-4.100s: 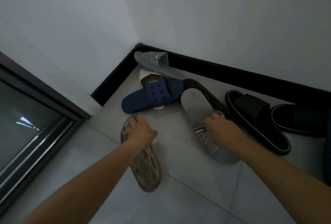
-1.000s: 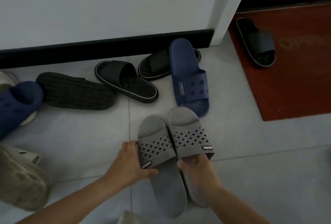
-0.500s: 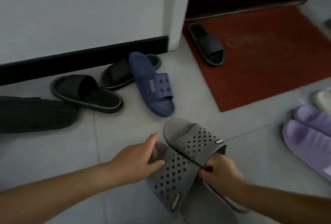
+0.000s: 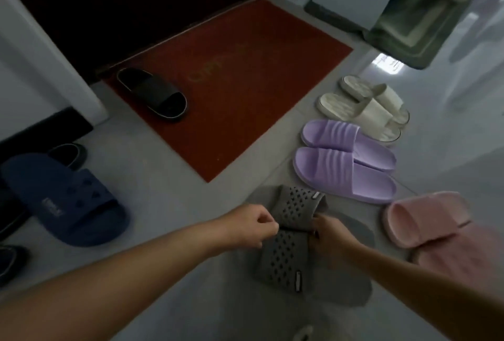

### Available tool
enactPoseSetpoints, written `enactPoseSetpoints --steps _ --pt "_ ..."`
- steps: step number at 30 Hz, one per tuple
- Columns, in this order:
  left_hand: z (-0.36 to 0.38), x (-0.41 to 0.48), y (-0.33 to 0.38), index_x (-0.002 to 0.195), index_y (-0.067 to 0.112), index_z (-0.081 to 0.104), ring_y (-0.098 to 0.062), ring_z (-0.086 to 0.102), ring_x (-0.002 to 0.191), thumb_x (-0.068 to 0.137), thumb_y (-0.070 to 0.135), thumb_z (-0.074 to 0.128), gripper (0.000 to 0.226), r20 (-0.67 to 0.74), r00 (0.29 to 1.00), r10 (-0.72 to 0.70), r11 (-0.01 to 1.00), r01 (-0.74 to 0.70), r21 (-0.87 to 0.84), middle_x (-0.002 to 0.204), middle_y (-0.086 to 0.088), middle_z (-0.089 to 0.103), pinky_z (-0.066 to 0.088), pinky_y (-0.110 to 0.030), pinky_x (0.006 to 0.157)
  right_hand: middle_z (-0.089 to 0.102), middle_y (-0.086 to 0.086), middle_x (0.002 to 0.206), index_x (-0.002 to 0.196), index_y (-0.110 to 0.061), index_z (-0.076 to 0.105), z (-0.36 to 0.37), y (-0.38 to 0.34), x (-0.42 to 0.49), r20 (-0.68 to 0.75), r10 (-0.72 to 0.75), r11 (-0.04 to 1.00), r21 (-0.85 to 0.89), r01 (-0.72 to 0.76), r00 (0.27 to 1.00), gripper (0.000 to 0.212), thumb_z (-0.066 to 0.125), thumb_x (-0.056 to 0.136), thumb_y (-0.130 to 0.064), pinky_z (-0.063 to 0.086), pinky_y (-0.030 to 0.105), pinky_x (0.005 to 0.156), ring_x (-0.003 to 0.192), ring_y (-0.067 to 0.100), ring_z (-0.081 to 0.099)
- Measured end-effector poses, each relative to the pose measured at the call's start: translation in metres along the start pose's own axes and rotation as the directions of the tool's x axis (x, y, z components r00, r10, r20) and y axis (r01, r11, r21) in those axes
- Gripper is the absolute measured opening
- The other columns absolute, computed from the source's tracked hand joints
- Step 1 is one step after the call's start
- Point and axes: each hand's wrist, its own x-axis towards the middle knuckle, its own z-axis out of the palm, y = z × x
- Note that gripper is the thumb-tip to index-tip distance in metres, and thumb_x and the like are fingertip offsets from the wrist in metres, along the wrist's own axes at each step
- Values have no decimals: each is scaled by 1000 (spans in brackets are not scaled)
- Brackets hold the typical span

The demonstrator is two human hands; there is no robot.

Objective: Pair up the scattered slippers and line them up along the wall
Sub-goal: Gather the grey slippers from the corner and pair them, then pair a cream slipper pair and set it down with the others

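Strays are lying on the left: a navy slipper [image 4: 62, 198] is sitting alone on the floor [image 4: 169, 198], and a black slipper [image 4: 152, 95] is resting by itself on the red doormat [image 4: 259, 68] — both apparently waiting for partners.

Toward the middle, the left hand [image 4: 251, 227] is reaching in with its fingers curled tight, pinching the edge of the grey pair [image 4: 286, 256] where the two perforated straps meet. The two grey slippers are lying side by side on the floor, touching, strap ends to the left. They are probably being held together so that they land as one matched unit rather than drifting apart.

On their other side the right hand [image 4: 330, 234] is gripping the straps too, fingers bent over them, so both hands are clamping the same pair from opposite sides.

Further right, finished pairs are standing in a row: a purple pair [image 4: 346, 160] just beyond the grey one, a cream pair [image 4: 365, 106] farther off, and a pink pair [image 4: 431, 220] nearest the right edge. Each pair is set sole beside sole.

The grey pair is sitting just beside the purple and pink ones — seemingly being squared into that line. The wall the row follows is not showing here.
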Motion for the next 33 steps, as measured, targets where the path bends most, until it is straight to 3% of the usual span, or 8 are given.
enactPoseSetpoints --steps 5,9,13,17,19,23,30,33 --pt "-4 -2 -28 104 17 59 -15 62 84 93 35 47 24 42 983 -176 981 172 84 113 -7 64 46 -27 69 61 10 121 113 -17 63 -10 11 18 37 96 983 -163 -89 995 32 50 85 -23 50 35 92 110 30 59" --pt "-32 -20 -53 89 23 57 -10 62 78 93 34 48 15 -52 974 -220 974 222 34 104 -2 65 47 -24 64 61 0 125 119 -22 58 -30 -16 22 145 177 856 -512 -79 974 32 50 90 -30 49 34 88 116 22 58" --pt "-57 -55 -86 99 16 58 -12 64 82 91 29 48 18 -146 950 -275 961 278 0 106 -3 66 47 -24 65 61 -1 123 118 -21 59 -34 -72 28 165 68 764 -643 55 984 27 46 93 -21 46 30 82 113 20 59" --pt "-66 -119 -138 91 15 59 -14 65 78 89 25 49 14 -227 918 -325 945 325 -39 90 1 62 42 -20 53 57 -2 121 118 -22 54 -28 -139 31 385 -94 730 -600 327 918 41 47 89 -50 44 33 89 112 19 55" --pt "-62 -163 -169 90 13 60 -16 63 75 90 25 50 16 -261 890 -373 928 357 -110 86 -1 60 39 -15 46 55 -3 95 91 -27 53 -20 -178 27 484 -146 688 -577 440 863 26 45 87 -52 44 32 83 89 14 55" --pt "-35 -260 -231 104 5 62 -9 61 64 90 31 49 32 -329 796 -508 859 435 -271 81 -2 60 33 -9 36 52 -11 91 80 -32 47 4 -260 10 664 -246 501 -536 679 706 27 46 82 -59 45 29 82 93 10 54" --pt "25 -383 -328 112 0 61 -29 61 110 93 24 53 32 -533 569 -626 773 367 -517 119 -15 62 48 -30 91 53 -2 95 87 -21 51 109 -433 -28 798 -240 122 -540 832 553 28 47 88 -50 33 23 56 79 14 47" --pt "36 -422 -376 106 2 66 -22 60 104 88 31 49 38 -608 408 -680 733 384 -562 112 -11 65 43 -20 86 57 7 103 97 -14 54 180 -503 -60 796 -329 83 -512 855 509 30 51 89 -42 37 26 64 85 21 51"
